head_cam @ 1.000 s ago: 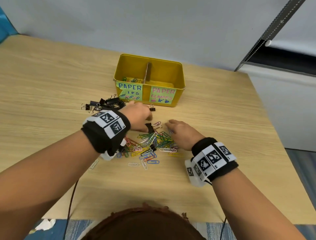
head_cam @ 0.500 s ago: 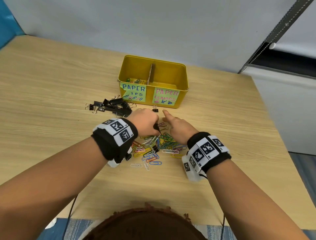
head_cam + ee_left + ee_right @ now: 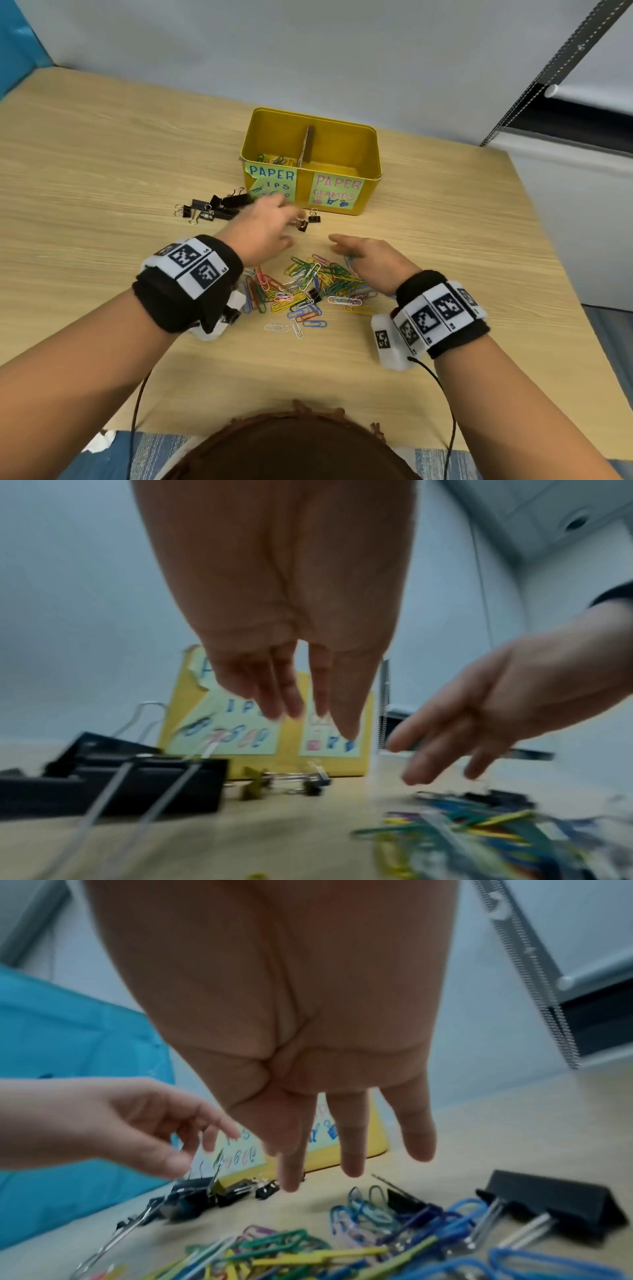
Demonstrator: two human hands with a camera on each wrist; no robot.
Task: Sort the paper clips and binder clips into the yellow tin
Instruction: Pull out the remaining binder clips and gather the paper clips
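Note:
The yellow tin [image 3: 371, 154] stands at the back, divided in two, labelled PAPER CLIPS and PAPER CLAMPS. A few paper clips [image 3: 275, 160] lie in its left compartment. My left hand [image 3: 274, 219] hovers in front of the tin with straight fingers [image 3: 344, 723] and holds nothing. Two small binder clips [image 3: 303, 224] lie on the table at its fingertips. My right hand [image 3: 356, 253] hangs open just above the heap of coloured paper clips [image 3: 305, 284], fingers [image 3: 352, 1161] spread. A black binder clip [image 3: 548, 1202] lies under it.
A group of larger black binder clips [image 3: 212, 207] lies left of the tin on the wooden table [image 3: 102, 178]. A few stray paper clips [image 3: 294, 327] lie nearer me. A grey wall stands behind, and the table's right edge is close to the tin.
My left hand moved forward from the paper clip heap toward the tin, and the small black binder clip it pinched is out of its fingers. My right hand drew back slightly.

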